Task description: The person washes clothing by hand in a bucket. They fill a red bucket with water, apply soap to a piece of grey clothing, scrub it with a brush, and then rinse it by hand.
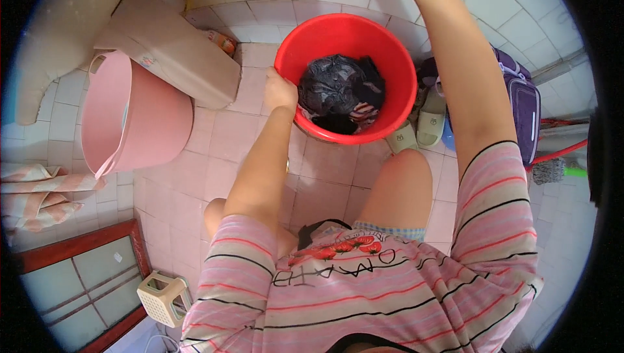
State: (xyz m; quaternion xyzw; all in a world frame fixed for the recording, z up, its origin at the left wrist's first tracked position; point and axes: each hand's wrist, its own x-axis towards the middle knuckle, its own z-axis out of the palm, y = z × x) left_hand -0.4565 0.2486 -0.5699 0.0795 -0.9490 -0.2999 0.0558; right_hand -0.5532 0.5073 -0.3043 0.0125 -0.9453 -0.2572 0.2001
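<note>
My left hand (280, 90) is closed on the left rim of a large red plastic basin (343, 31). Inside the basin lies a crumpled heap of clothes (331, 85), mostly dark grey and black, with a pink striped piece near the bottom edge of the heap. My right arm (458, 47) reaches up past the right side of the basin and leaves the picture at the top, so the right hand is out of sight.
Left stands a pink tub (159, 109) beside a beige box-like fixture (175, 47). Light green slippers (430, 119), a purple bag (523, 103) and a brush (549, 171) are at right. A small beige stool (161, 298) sits by the red-framed door (140, 249), lower left.
</note>
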